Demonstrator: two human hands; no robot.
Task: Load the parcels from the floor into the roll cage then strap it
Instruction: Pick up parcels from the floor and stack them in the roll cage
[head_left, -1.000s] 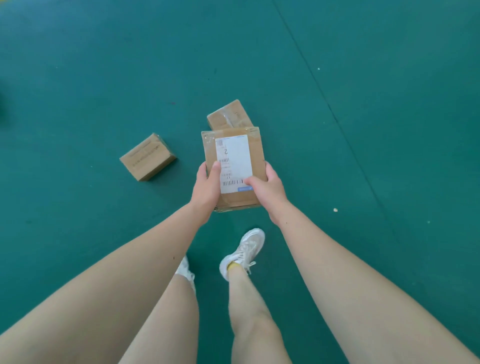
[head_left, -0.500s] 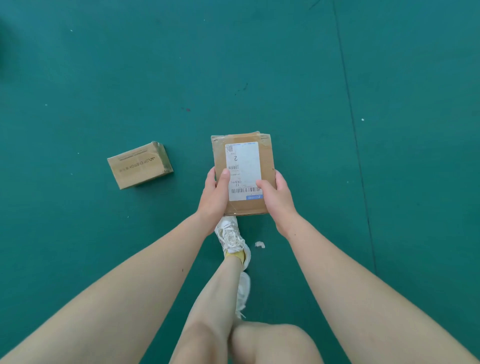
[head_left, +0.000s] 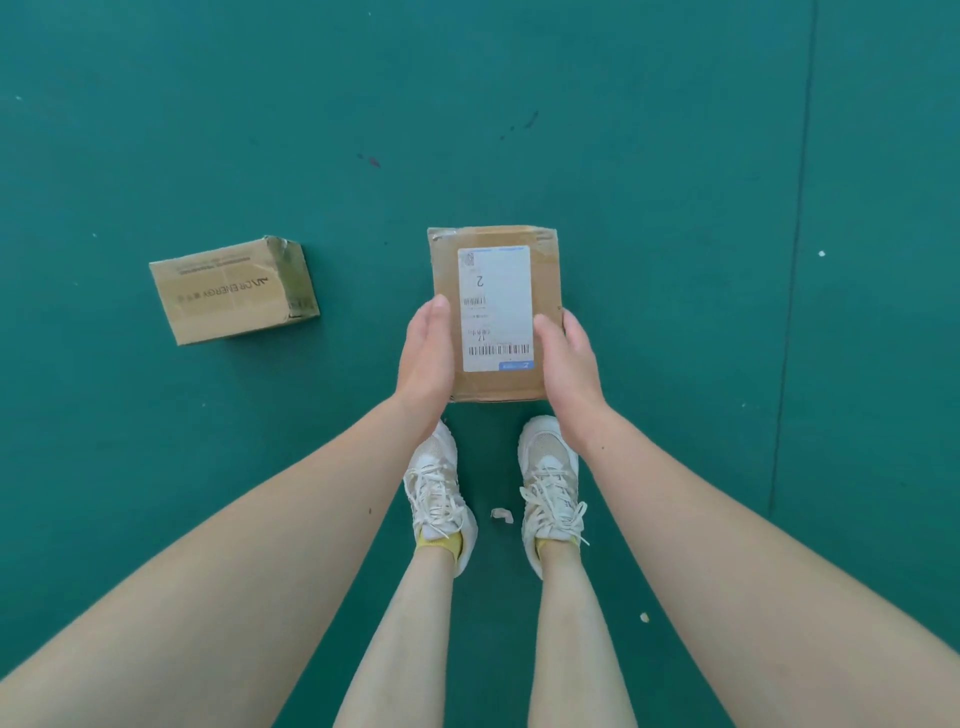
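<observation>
I hold a brown cardboard parcel (head_left: 496, 312) with a white shipping label marked "2" in front of me, above my feet. My left hand (head_left: 427, 353) grips its left side with the thumb on top. My right hand (head_left: 569, 358) grips its right side, thumb resting on the label's edge. A second brown parcel (head_left: 234, 291) with printed lettering lies on the green floor to the left, apart from both hands. The roll cage is not in view.
The green floor (head_left: 675, 156) spreads all around, with a dark seam line (head_left: 795, 260) running down the right side. My two white shoes (head_left: 488, 483) stand just below the held parcel. Small white scraps (head_left: 501, 514) lie between them.
The view has swung so both feet now stand side by side under the parcel. The third parcel seen a second ago behind the held one is out of sight. The grip is unchanged.
</observation>
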